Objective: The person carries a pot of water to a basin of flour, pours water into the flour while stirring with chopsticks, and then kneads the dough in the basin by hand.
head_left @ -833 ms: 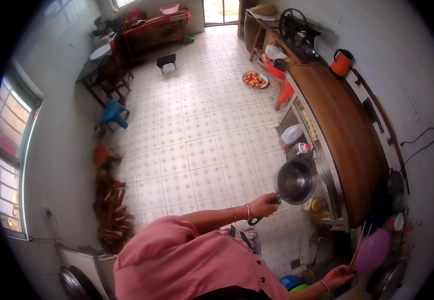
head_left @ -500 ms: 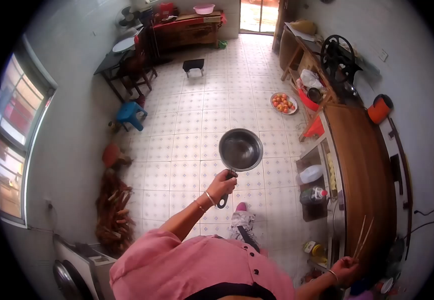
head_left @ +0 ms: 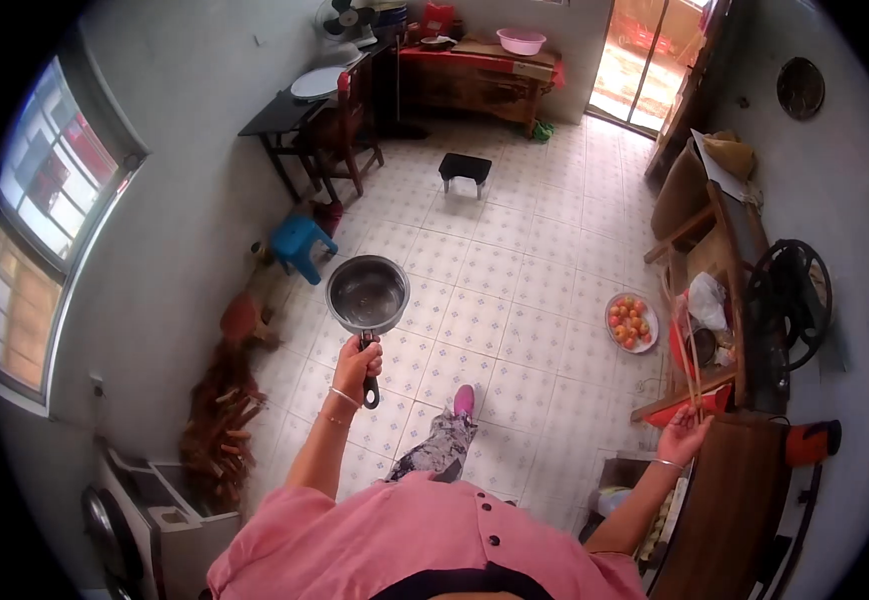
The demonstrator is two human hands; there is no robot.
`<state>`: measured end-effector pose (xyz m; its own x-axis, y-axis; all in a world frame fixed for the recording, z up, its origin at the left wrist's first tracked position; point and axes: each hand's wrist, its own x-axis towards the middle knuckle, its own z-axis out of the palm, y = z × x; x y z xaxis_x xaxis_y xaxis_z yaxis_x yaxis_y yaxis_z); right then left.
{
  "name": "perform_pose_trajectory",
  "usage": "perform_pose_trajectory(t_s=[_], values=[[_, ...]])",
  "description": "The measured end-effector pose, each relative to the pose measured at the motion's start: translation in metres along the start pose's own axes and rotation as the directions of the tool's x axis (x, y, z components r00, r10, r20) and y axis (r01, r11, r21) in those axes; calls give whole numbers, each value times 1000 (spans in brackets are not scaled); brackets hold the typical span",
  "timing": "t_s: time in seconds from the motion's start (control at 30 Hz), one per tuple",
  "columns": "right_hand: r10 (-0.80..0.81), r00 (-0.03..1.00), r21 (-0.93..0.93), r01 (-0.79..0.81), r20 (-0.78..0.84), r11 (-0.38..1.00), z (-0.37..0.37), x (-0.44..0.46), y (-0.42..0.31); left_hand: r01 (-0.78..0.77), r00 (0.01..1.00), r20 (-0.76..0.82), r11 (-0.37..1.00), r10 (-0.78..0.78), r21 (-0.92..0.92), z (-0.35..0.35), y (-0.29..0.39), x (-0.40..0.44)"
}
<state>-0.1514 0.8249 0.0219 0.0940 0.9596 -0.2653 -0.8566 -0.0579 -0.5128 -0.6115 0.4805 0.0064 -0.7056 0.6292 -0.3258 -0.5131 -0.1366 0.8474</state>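
A dark grey saucepan (head_left: 368, 293) hangs in front of me above the tiled floor, its inside facing up. My left hand (head_left: 357, 364) is wrapped round its black handle (head_left: 371, 392). At the right, my right hand (head_left: 684, 436) is closed on a pair of long wooden chopsticks (head_left: 692, 365), which point up and away from me. That hand is beside the near end of the wooden counter (head_left: 745, 480), close to a red plastic item (head_left: 690, 404).
A plate of tomatoes (head_left: 632, 322) lies on the floor at right. At left are a blue stool (head_left: 301, 247) and a firewood pile (head_left: 221, 430). A small black stool (head_left: 466, 170) stands farther ahead. A black wheeled machine (head_left: 793, 300) sits on the right-hand bench.
My view has turned right and I have moved forward. The saucepan now appears farther left, still in my left hand. My right hand has moved forward along the counter with the chopsticks.
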Motion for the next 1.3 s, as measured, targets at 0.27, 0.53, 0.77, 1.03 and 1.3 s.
perform_pose_trajectory(t_s=[0.27, 0.53, 0.77, 1.03, 1.3], values=[[23, 999, -89, -19, 38, 996, 133, 201, 133, -92, 995, -52, 993, 89, -76, 65, 94, 254], [112, 993, -92, -107, 49, 990, 283, 382, 277, -141, 989, 33, 981, 146, -134, 191, 146, 513], [245, 959, -182, -218, 142, 959, 497, 556, 447, -80, 993, 67, 974, 97, -211, 323, 184, 729], [461, 833, -311, -371, 305, 875, 720, 694, 645, -83, 988, 119, 986, 101, -146, 435, 232, 961], [485, 831, -393, -363, 274, 845, 874, 837, 797, 2, 978, 207, 983, 36, -182, 498, 290, 1227]])
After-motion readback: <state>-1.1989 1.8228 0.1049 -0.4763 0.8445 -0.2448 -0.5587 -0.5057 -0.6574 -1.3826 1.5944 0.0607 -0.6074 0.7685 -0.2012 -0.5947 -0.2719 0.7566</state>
